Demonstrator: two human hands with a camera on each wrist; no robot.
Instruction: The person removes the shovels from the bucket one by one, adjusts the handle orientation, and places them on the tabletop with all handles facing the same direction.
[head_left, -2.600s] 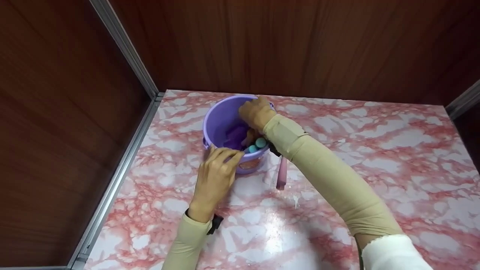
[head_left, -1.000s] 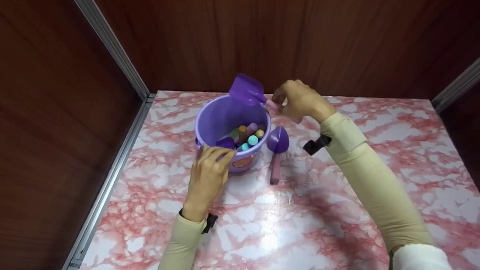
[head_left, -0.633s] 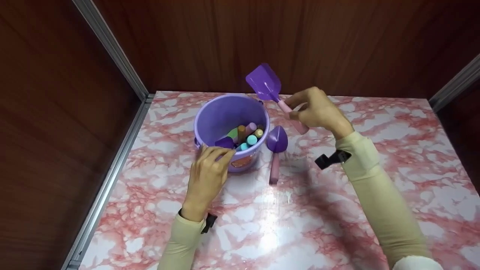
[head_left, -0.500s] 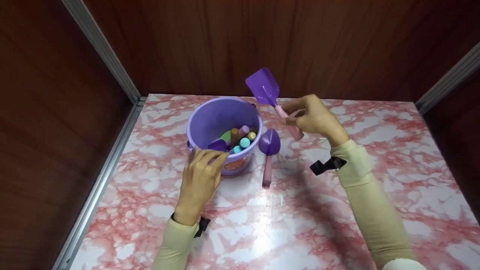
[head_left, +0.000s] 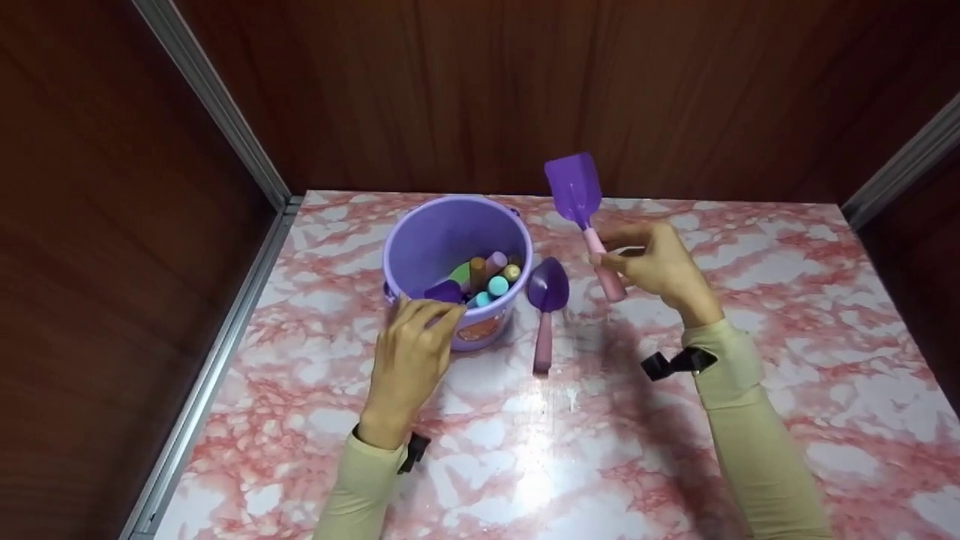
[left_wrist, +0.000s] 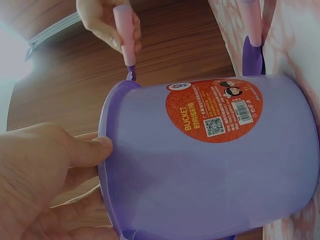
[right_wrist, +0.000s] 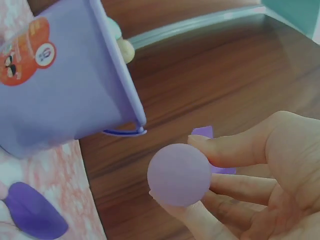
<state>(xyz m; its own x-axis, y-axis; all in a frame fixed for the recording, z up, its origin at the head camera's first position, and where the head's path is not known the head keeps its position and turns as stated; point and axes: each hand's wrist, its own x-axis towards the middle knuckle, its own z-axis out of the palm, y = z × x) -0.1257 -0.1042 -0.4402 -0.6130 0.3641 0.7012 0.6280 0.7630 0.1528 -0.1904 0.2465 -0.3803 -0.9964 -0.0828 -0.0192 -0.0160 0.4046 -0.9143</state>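
My left hand [head_left: 411,356] grips the near rim of a purple bucket [head_left: 480,330], thumb outside the wall and fingers over the edge. To the right of the bucket, above the table, my right hand [head_left: 660,266] pinches a toy shovel [head_left: 574,187] by its pink handle, its flat purple blade pointing up and away. The right wrist view looks at the round end of that handle [right_wrist: 180,175]. Beside the bucket a second toy, a trowel [head_left: 549,289] with a pointed purple blade and pink handle, lies on the table.
Inside the bucket are several round-ended handles, such as a turquoise handle [head_left: 498,286] and a brown handle [head_left: 478,271], plus a dark purple piece [head_left: 444,291]. Brown wood panels [head_left: 510,97] wall the red-and-white marbled table [head_left: 750,300] at the back and sides.
My right hand has come up out of the bucket with the shovel and carried it rightward and toward me. The left hand has stayed on the bucket's rim.
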